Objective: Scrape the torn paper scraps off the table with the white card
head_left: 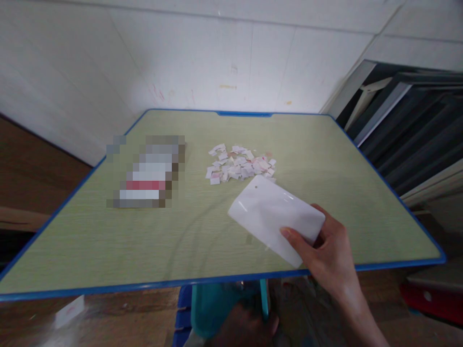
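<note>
My right hand grips a white, glossy plastic card with a small hole near its far corner. The card is tilted over the green table, its far edge just short of a pile of small white and pink paper scraps. My left hand is low, under the table's front edge, blurred and dark. It is closed on a teal plastic container held just beneath the edge.
A pixelated flat item lies on the table's left half. The table has a blue rim and stands against a white wall. Dark framed panels lean at the right. A red thing lies on the floor at the right.
</note>
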`<move>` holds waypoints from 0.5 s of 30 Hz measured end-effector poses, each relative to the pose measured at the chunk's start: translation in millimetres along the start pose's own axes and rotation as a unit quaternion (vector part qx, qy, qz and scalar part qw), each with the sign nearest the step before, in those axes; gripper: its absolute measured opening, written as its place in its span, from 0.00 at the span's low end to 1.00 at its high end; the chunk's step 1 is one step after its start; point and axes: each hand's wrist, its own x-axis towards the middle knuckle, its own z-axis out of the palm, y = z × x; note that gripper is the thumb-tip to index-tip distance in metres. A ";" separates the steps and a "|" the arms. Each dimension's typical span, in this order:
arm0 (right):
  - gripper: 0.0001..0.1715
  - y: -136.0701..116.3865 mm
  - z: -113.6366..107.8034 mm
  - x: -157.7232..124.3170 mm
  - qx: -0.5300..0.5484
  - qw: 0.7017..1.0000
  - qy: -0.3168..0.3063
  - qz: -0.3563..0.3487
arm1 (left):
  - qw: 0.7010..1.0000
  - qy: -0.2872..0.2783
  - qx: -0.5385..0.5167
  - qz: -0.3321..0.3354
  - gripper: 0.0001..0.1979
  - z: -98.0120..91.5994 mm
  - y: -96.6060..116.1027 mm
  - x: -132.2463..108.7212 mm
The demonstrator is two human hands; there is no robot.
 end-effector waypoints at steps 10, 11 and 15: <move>0.07 -7.8 26.3 4.2 0.019 0.997 -0.057 -0.046 | 0.997 -0.075 -0.024 -0.001 0.06 5.5 2.9 -3.1; 0.07 -8.6 28.1 5.3 0.020 0.996 -0.066 -0.050 | 0.997 -0.070 -0.021 0.000 0.07 5.8 3.1 -2.9; 0.10 -9.8 32.3 11.6 0.010 0.993 -0.101 -0.062 | 0.999 -0.052 -0.015 -0.001 0.04 4.7 2.3 -1.9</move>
